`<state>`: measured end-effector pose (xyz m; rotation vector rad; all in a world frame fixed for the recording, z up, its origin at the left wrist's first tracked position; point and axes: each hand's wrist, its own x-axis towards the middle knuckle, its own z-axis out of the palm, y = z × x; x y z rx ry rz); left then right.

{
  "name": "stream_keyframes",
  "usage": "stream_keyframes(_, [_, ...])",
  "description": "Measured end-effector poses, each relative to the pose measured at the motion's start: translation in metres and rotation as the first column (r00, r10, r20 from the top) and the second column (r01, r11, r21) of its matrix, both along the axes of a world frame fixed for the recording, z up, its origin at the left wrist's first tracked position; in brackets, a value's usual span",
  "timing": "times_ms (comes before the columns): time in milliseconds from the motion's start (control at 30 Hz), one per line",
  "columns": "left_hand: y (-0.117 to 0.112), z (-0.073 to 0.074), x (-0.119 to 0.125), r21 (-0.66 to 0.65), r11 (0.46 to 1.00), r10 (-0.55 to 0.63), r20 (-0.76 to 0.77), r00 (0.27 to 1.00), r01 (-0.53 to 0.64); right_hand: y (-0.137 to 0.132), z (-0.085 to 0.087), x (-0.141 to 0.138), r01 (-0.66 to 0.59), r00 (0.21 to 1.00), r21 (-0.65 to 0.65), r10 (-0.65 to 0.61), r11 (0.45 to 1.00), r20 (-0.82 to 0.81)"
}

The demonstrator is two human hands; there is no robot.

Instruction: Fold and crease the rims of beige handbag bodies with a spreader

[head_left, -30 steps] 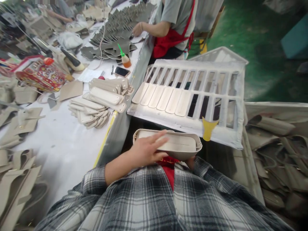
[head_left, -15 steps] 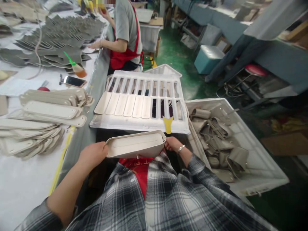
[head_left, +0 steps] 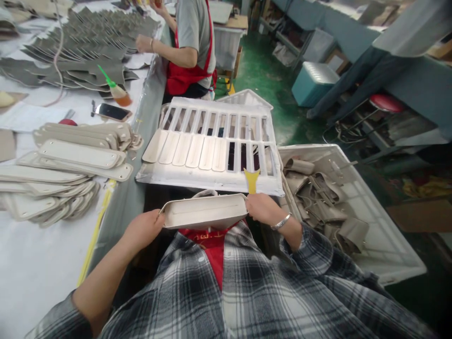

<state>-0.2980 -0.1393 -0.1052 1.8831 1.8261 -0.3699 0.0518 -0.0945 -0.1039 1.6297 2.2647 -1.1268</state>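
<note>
An off-white, long bag body [head_left: 205, 213] is held close to my chest, its narrow inside facing up and a thin seam running along the base. My left hand [head_left: 146, 228] pinches its left end. At the opposite end, my right hand [head_left: 263, 207], with a silver bracelet at the wrist, grips the rim. Just beyond it lies a white slatted rack [head_left: 208, 178] bearing a row of cream rounded panels [head_left: 192, 151]. A yellow forked tool [head_left: 251, 180] rests on the rack's near edge, by my right hand.
Stacked cream strips [head_left: 79, 153], a glue bottle [head_left: 118, 94] and a phone [head_left: 113, 112] lie on the left table. To the right, a white bin [head_left: 395, 249] contains several taupe bags [head_left: 325, 202]. A co-worker in a red apron [head_left: 190, 73] sits ahead.
My right hand has shifted from beneath the right end of the bag body to a higher grip on its rim. The bag body has tilted slightly; the view has shifted a little.
</note>
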Motion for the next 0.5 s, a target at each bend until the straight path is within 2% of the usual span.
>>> stream_keyframes(67, [0.001, -0.001, 0.0, 0.017, 1.0, 0.022, 0.043, 0.999, -0.023, 0.0, -0.002, 0.001, -0.024, 0.994, 0.058, 0.018, 0.998, 0.112])
stream_keyframes(133, [0.005, -0.002, 0.0, 0.03, 0.999, 0.036, 0.135, 0.99, -0.04, 0.002, -0.004, 0.002, -0.032, 0.989, 0.094, 0.017, 0.995, 0.146])
stream_keyframes(233, [0.013, -0.005, -0.001, 0.016, 0.997, 0.067, 0.272, 0.96, -0.074, 0.003, -0.009, 0.003, 0.041, 0.986, 0.132, -0.061, 0.99, 0.154])
stream_keyframes(300, [0.015, -0.008, -0.003, -0.043, 0.988, 0.151, 0.343, 0.927, -0.145, 0.002, -0.011, 0.002, 0.094, 0.982, 0.121, -0.113, 0.988, 0.154])
stream_keyframes(400, [0.013, -0.011, -0.007, -0.229, 0.936, 0.348, 0.497, 0.795, -0.266, -0.003, -0.011, 0.003, 0.164, 0.98, 0.049, -0.169, 0.985, 0.108])
stream_keyframes(500, [0.008, -0.011, -0.011, -0.352, 0.893, 0.447, 0.612, 0.653, -0.281, -0.007, -0.011, 0.008, 0.246, 0.969, -0.046, -0.246, 0.968, 0.014])
